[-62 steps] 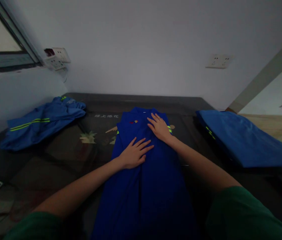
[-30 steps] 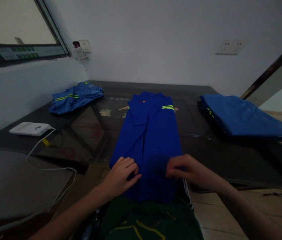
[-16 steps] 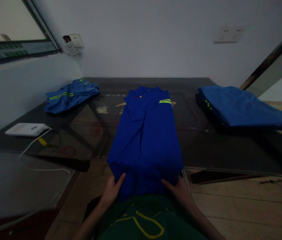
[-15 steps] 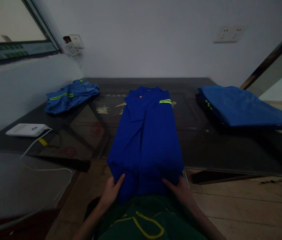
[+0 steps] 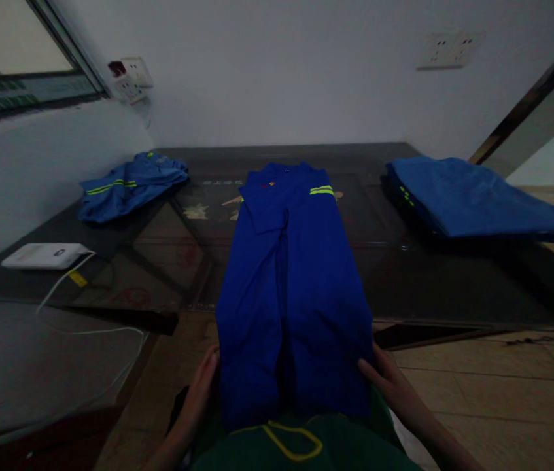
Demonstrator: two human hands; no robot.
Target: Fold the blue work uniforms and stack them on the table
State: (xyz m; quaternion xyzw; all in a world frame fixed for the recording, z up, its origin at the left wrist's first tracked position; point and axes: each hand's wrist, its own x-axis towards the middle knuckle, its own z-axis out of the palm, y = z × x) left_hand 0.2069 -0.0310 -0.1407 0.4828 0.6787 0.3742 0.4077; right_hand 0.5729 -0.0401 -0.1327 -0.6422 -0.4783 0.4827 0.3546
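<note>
A dark blue garment point(image 5: 313, 275) with yellow-green stripes near its collar lies lengthwise on the dark table, one short flap folded over its upper part. Its lower end hangs over the front edge against the green clothing I wear. At the garment's lower left edge is my left hand point(image 5: 203, 376), its fingers partly hidden behind the cloth. My right hand point(image 5: 385, 373) is closed on the lower right edge, with the thumb on top of the fabric and the fingers behind.
On the table point(image 5: 169, 261) lie a crumpled blue garment point(image 5: 132, 186) at the left, a white device point(image 5: 45, 256) with a cable, and folded blue clothes point(image 5: 473, 203) at the right. Wall sockets point(image 5: 448, 51) are behind.
My hands have moved apart, out to the garment's sides. The left thumb no longer lies on top of the cloth. The lower part of the garment now hangs wider and straighter.
</note>
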